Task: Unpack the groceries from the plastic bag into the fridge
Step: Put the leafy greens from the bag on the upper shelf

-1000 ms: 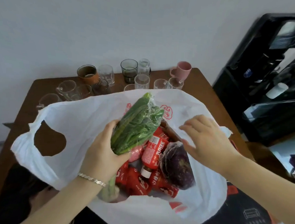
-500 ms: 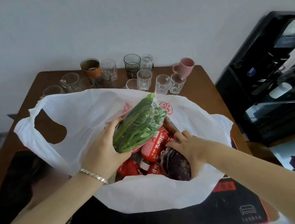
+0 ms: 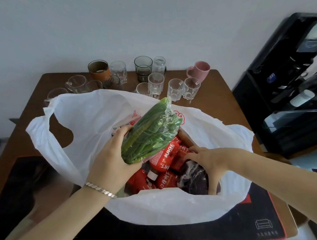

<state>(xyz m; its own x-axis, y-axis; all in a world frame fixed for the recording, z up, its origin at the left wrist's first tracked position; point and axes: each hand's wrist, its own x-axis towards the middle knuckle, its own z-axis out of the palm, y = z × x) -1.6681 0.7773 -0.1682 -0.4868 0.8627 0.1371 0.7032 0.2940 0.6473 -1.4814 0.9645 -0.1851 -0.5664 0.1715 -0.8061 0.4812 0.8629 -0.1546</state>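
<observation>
A white plastic bag [image 3: 84, 127] lies open on the brown table [image 3: 220, 97]. My left hand [image 3: 112, 159] grips a plastic-wrapped bundle of green vegetables [image 3: 151, 132] and holds it tilted above the bag's mouth. Inside the bag lie several red juice bottles [image 3: 163, 156] and a wrapped purple cabbage [image 3: 193, 177]. My right hand [image 3: 208, 162] is inside the bag, fingers curled round the cabbage from its right side. The bag's near wall hides its lower contents.
Several clear glasses [image 3: 175, 88], a dark glass [image 3: 142, 68], a jar [image 3: 159, 65], a brown cup [image 3: 99, 70] and a pink mug [image 3: 200, 71] stand along the table's far edge. A black mat [image 3: 222, 231] lies under the bag. A black appliance [image 3: 292, 80] stands to the right.
My right hand went from hovering above the bag down into it and closed round the purple cabbage. My left hand kept the green bundle raised, shifting slightly.
</observation>
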